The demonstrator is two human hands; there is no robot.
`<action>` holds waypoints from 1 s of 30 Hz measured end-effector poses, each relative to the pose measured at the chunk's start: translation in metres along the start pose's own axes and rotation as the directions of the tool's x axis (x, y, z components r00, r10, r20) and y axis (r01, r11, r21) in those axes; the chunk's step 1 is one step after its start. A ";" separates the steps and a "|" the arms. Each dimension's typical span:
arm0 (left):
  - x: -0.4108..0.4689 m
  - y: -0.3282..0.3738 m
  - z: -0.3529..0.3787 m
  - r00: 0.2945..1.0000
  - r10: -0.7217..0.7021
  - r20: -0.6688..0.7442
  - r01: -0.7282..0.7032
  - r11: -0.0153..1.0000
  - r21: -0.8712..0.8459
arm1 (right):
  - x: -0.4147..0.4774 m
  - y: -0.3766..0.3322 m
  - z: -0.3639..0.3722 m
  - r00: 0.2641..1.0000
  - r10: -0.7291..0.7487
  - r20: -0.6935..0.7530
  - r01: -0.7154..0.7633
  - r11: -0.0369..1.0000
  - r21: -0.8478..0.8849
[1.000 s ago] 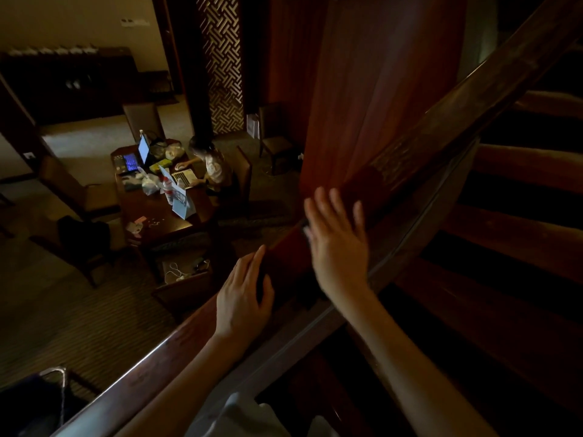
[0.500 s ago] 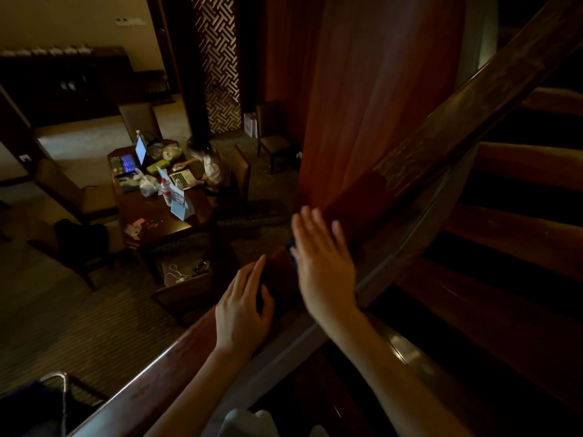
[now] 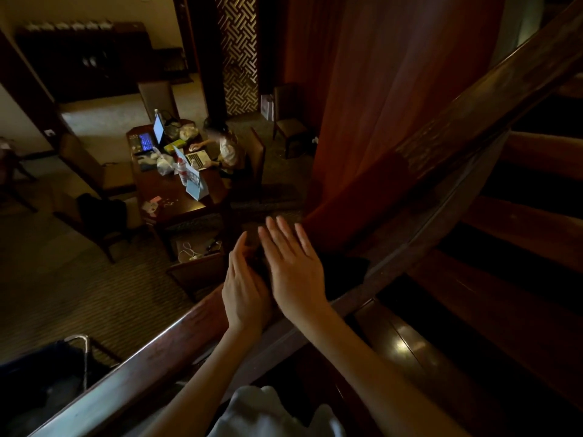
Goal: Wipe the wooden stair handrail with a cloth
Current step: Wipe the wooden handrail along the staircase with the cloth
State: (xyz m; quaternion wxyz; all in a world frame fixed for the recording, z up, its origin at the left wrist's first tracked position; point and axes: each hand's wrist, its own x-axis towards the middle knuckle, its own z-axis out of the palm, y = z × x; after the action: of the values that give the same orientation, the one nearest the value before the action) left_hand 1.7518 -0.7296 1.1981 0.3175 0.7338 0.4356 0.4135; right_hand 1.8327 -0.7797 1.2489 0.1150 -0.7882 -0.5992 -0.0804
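The right hand (image 3: 293,279) is pressing flat on the dark cloth (image 3: 344,272), fingers straight and slightly apart, and the cloth is lying on top of the handrail (image 3: 142,373) partway up its slope. The left hand (image 3: 244,294) is resting on the handrail just beside it, thumb raised, fingertips hidden behind the right hand, so their grip cannot be told. On the floor below, an open box (image 3: 200,272) is holding white cables (image 3: 189,252).
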 end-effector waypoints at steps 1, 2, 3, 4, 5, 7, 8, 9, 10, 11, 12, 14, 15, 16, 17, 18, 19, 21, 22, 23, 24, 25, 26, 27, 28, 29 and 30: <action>-0.001 -0.001 -0.001 1.000 -0.014 -0.015 0.014 1.000 -0.023 | -0.008 0.004 -0.003 0.999 0.025 -0.047 -0.023 0.999 0.027; -0.001 0.000 -0.001 1.000 -0.016 -0.025 0.015 0.999 -0.038 | -0.012 0.012 -0.008 0.993 0.060 -0.100 -0.056 0.998 0.036; -0.001 0.001 -0.001 1.000 -0.011 -0.029 0.010 0.999 -0.040 | -0.013 0.022 -0.014 0.984 0.105 -0.146 -0.101 0.994 0.031; -0.001 0.002 -0.001 0.999 -0.001 -0.033 0.000 0.999 -0.037 | -0.008 0.033 -0.022 0.968 0.152 -0.197 -0.152 0.988 0.017; -0.001 0.001 -0.001 0.999 0.007 -0.037 -0.009 0.999 -0.041 | 0.002 0.045 -0.030 0.951 0.201 -0.235 -0.207 0.978 -0.003; -0.001 0.001 0.000 0.999 0.002 -0.048 -0.005 0.998 -0.065 | 0.032 0.063 -0.044 0.930 0.286 -0.231 -0.308 0.949 -0.068; -0.002 0.000 0.000 0.998 -0.011 -0.059 0.006 0.996 -0.084 | 0.049 0.069 -0.048 0.935 0.297 -0.195 -0.323 0.939 -0.120; -0.002 -0.001 0.001 0.997 -0.027 -0.074 0.019 0.994 -0.106 | 0.063 0.070 -0.049 0.952 0.275 -0.136 -0.296 0.940 -0.172; -0.001 -0.001 0.001 0.995 -0.038 -0.089 0.026 0.991 -0.127 | 0.073 0.065 -0.046 0.973 0.217 -0.081 -0.230 0.949 -0.216; 0.000 -0.003 0.002 0.994 -0.039 -0.099 0.024 0.989 -0.146 | 0.078 0.056 -0.038 0.990 0.139 -0.031 -0.142 0.962 -0.233; 0.002 -0.004 0.003 0.994 -0.037 -0.103 0.020 0.986 -0.165 | 0.075 0.043 -0.029 0.998 0.052 0.023 -0.046 0.973 -0.225; 0.003 -0.005 0.002 0.993 -0.047 -0.107 0.022 0.974 -0.225 | 0.051 0.016 -0.006 0.986 -0.123 0.108 0.138 0.979 -0.147; 0.004 -0.005 0.001 0.992 -0.060 -0.113 0.030 0.966 -0.257 | 0.034 0.005 0.002 0.973 -0.200 0.119 0.212 0.972 -0.099; 0.004 -0.004 -0.001 0.990 -0.077 -0.116 0.041 0.958 -0.284 | 0.019 -0.001 0.005 0.966 -0.241 0.098 0.246 0.968 -0.048; 0.004 -0.004 -0.003 0.989 -0.098 -0.110 0.060 0.950 -0.307 | 0.007 -0.001 0.007 0.967 -0.252 0.043 0.252 0.968 -0.002; 0.004 -0.004 -0.004 0.988 -0.120 -0.094 0.083 0.941 -0.327 | -0.001 0.005 0.010 0.966 -0.256 -0.039 0.258 0.966 0.027; 0.004 -0.004 -0.005 0.988 -0.139 -0.071 0.106 0.933 -0.344 | -0.007 0.013 0.010 0.964 -0.241 -0.116 0.248 0.967 0.049; 0.006 -0.002 -0.008 0.987 -0.163 -0.006 0.148 0.914 -0.377 | -0.016 0.032 0.007 0.947 -0.173 -0.271 0.198 0.978 0.069; 0.007 0.001 -0.009 0.984 -0.177 0.031 0.175 0.902 -0.395 | -0.017 0.040 0.003 0.933 -0.125 -0.337 0.167 0.981 0.096; 0.009 0.006 -0.011 0.980 -0.188 0.070 0.200 0.889 -0.413 | -0.016 0.046 -0.002 0.921 -0.064 -0.385 0.132 0.980 0.151; 0.010 0.012 -0.013 0.977 -0.185 0.110 0.215 0.877 -0.430 | -0.014 0.051 -0.009 0.908 0.009 -0.418 0.097 0.968 0.231; 0.012 0.021 -0.015 0.974 -0.164 0.158 0.219 0.865 -0.452 | -0.010 0.053 -0.017 0.897 0.095 -0.432 0.068 0.935 0.347; 0.014 0.031 -0.016 0.967 -0.129 0.222 0.224 0.846 -0.483 | -0.007 0.053 -0.026 0.888 0.192 -0.418 0.051 0.862 0.505; 0.017 0.043 -0.017 0.952 -0.084 0.296 0.236 0.817 -0.526 | -0.002 0.053 -0.037 0.883 0.281 -0.377 0.052 0.739 0.672; 0.022 0.056 -0.017 0.928 -0.036 0.372 0.263 0.771 -0.580 | 0.002 0.052 -0.047 0.887 0.348 -0.302 0.053 0.572 0.818; 0.028 0.070 -0.018 0.897 0.010 0.442 0.306 0.707 -0.637 | 0.007 0.050 -0.058 0.902 0.379 -0.207 0.048 0.389 0.920; 0.034 0.082 -0.018 0.864 0.048 0.501 0.359 0.638 -0.681 | 0.010 0.048 -0.067 0.914 0.391 -0.110 0.020 0.228 0.974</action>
State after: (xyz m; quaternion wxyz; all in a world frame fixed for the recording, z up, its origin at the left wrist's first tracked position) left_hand 1.7762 -0.7312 1.2856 0.7255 0.5695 0.1952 0.3334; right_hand 1.8828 -0.8009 1.3117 0.6790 -0.5921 -0.3927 0.1849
